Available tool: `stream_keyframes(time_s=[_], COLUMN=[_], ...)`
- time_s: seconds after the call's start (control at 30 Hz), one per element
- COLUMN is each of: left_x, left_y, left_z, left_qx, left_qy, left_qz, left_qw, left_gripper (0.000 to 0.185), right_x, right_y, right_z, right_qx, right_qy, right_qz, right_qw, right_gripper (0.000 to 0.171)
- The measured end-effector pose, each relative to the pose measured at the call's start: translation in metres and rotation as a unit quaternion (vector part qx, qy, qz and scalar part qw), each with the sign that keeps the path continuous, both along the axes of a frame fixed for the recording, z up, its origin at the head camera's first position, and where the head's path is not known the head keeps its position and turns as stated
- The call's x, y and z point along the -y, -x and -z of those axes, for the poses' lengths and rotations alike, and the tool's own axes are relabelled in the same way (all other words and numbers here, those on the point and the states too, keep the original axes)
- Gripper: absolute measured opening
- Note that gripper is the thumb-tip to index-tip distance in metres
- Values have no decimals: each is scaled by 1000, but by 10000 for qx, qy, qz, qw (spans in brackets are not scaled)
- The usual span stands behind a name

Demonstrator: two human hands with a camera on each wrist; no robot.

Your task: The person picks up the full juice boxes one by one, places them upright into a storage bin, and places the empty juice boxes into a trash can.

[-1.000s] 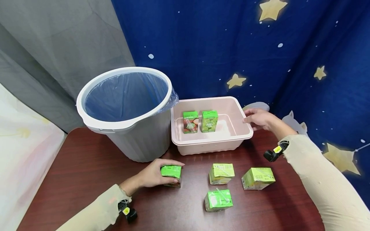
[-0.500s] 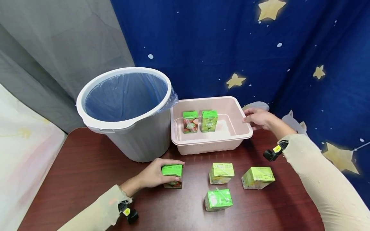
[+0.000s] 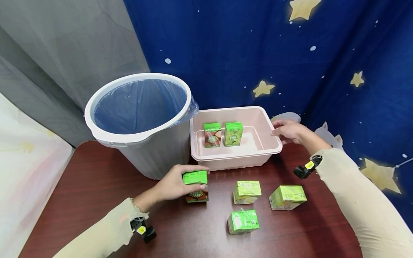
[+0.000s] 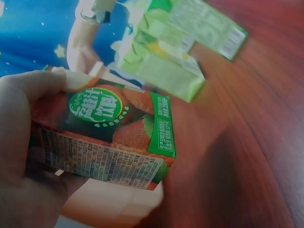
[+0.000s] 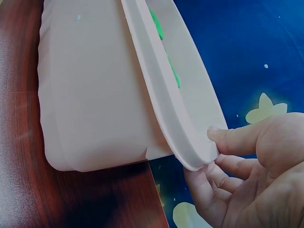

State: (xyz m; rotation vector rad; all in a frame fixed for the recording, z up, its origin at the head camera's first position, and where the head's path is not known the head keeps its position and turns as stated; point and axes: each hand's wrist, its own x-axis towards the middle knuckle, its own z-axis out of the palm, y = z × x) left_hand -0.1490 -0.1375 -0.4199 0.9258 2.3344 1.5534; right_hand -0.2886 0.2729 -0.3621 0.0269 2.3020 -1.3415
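Note:
My left hand [image 3: 175, 183] grips a juice box [image 3: 197, 195] with a green top and red fruit on its sides. In the left wrist view the juice box [image 4: 102, 128] shows its printed label, thumb and fingers on opposite sides of it. My right hand [image 3: 288, 130] pinches the right rim of a pale pink plastic bin [image 3: 235, 163], thumb inside and fingers under the edge, as the right wrist view of the hand [image 5: 251, 166] shows. Inside the bin stand a red-and-green juice box [image 3: 212, 136] and a green juice box [image 3: 233, 134], side by side.
Two yellow-green juice boxes [image 3: 247, 192] [image 3: 288, 198] and a green juice box [image 3: 243, 222] stand on the dark red wooden table [image 3: 180, 236], right of my left hand. A large grey trash can [image 3: 161, 154] with a clear liner stands left of the bin. Curtains hang behind.
My left hand has lifted the red juice box and moved it slightly forward and right, toward the bin. The right hand stays on the bin's rim.

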Motion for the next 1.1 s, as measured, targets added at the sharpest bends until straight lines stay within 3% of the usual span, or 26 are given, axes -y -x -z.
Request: stream_keyframes(time_s=[0.3, 0.67, 0.93, 1.1], left_x=[-19, -48, -83, -101], left_y=[7, 22, 28, 39], left_z=[-32, -79, -113, -130], left_qx=[-83, -357, 218, 1058], left_qy=[109, 234, 388, 90], left_qz=[-377, -559, -885, -783], left_qw=[9992, 9975, 9951, 9913], left_gripper=[49, 47, 49, 49], right_x=[0, 1, 2, 1], right_y=[0, 0, 0, 1], right_z=[-1, -2, -2, -2], right_qx=[12, 32, 1, 17], right_qy=[-29, -192, -183, -149], right_qz=[-26, 0, -19, -27], right_qw=[10000, 9998, 9998, 9999], right_gripper=[51, 51, 49, 52])
